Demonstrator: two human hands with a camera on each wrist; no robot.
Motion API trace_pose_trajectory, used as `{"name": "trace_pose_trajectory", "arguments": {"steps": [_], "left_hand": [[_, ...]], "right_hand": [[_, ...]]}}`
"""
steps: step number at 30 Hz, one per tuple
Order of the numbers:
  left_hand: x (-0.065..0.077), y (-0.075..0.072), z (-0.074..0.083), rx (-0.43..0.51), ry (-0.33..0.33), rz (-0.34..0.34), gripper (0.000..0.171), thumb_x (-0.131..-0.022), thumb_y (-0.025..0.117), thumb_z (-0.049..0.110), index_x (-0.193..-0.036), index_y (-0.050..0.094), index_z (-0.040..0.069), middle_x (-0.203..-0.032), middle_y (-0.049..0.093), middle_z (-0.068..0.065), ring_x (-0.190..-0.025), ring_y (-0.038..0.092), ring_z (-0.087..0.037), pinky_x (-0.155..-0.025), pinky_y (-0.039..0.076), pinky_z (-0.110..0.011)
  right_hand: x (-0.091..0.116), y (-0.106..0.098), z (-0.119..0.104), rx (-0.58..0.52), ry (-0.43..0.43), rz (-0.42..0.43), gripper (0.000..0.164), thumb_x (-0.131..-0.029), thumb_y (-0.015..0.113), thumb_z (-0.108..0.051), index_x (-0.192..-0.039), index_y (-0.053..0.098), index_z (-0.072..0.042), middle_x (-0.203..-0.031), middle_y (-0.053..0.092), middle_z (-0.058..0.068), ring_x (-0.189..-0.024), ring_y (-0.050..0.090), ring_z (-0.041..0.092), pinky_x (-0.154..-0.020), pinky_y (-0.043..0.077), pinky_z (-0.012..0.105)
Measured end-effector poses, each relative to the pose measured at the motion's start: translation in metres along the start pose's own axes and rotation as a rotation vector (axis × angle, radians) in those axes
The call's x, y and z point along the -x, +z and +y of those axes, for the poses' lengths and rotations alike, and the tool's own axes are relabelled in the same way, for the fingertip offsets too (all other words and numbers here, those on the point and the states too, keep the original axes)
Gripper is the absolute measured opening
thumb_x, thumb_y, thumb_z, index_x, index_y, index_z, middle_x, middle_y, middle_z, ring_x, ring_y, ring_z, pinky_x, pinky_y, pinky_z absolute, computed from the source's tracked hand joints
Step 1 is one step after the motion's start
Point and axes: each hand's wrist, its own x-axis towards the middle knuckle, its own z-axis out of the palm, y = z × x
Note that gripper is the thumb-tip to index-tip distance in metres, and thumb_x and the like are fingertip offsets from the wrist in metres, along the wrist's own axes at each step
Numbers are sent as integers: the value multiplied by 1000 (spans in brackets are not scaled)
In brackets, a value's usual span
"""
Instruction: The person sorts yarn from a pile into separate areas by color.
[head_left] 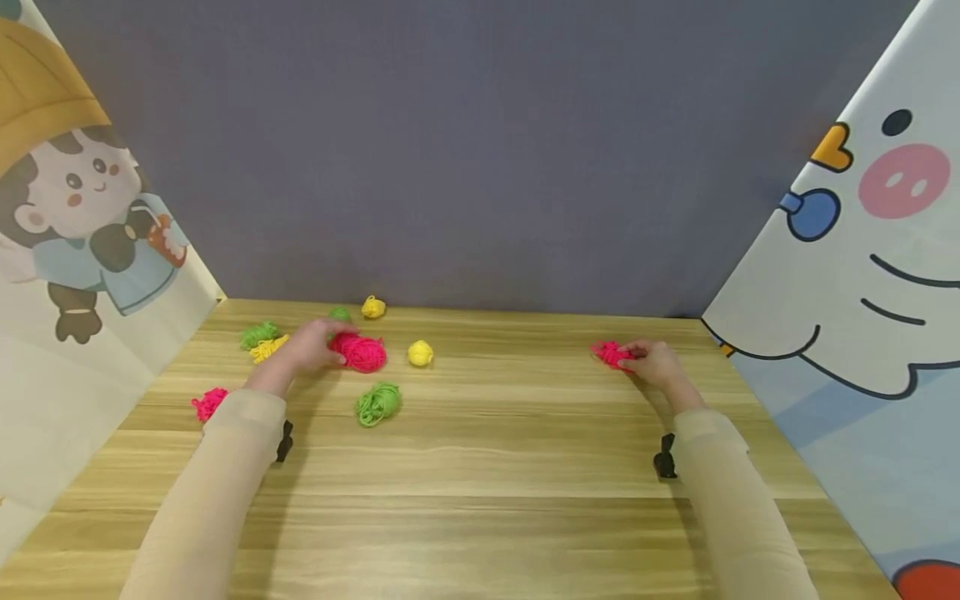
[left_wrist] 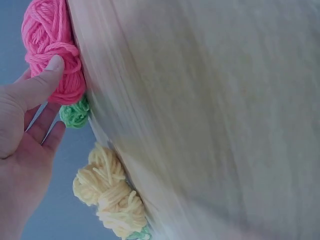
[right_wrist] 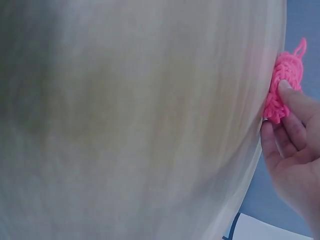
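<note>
My left hand point(head_left: 313, 346) grips the left end of a large pink yarn ball point(head_left: 363, 352). In the left wrist view its thumb presses on the strands of the pink yarn ball point(left_wrist: 52, 47), with the other fingers behind. Far to the right, my right hand point(head_left: 654, 363) pinches a small pink yarn bundle point(head_left: 611, 355) at the table. The right wrist view shows the thumb on the pink bundle point(right_wrist: 286, 75), a short loop sticking out from its far end. Close behind the left hand is a green yarn ball point(head_left: 340, 314), partly hidden.
Yellow yarn balls point(head_left: 420, 353) and a green yarn ball point(head_left: 378, 404) lie near the left hand. Left of that arm are green yarn point(head_left: 258, 335), yellow yarn point(head_left: 268, 348) and pink yarn point(head_left: 210, 404). A grey panel point(head_left: 480, 167) stands behind the wooden table point(head_left: 480, 467).
</note>
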Motion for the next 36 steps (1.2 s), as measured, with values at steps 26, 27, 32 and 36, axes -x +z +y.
{"name": "trace_pose_trajectory", "arguments": {"steps": [26,27,32,36], "left_hand": [[3,1,-6,3,5,31,40,-82,69,1,-122,62,1,-128,54,-27,-117,49,-45,-97,41,-57],[3,0,-6,7,-1,27,40,-83,68,2,-122,62,2,-128,54,-26,-116,49,-44,-97,42,-57],[4,-2,-7,25,-8,31,40,-85,67,6,-124,59,1,-122,57,-24,-112,52,-42,-96,43,-56],[3,-3,-5,33,-8,43,39,-86,67,8,-123,59,0,-116,60,-22,-107,55,-38,-92,45,-54]], "right_hand": [[0,0,-4,-13,45,-18,29,-89,65,-11,-112,62,6,-114,61,27,-105,57,37,-79,51,34],[0,0,-4,-13,47,-21,30,-89,65,-12,-112,62,6,-114,61,27,-105,57,37,-78,51,34],[-1,0,-3,-13,67,-21,32,-88,67,-15,-113,63,4,-116,62,25,-106,57,36,-81,51,35],[-2,1,-1,-18,68,-13,30,-88,67,-13,-112,63,4,-115,62,26,-106,57,36,-82,50,36]]}}
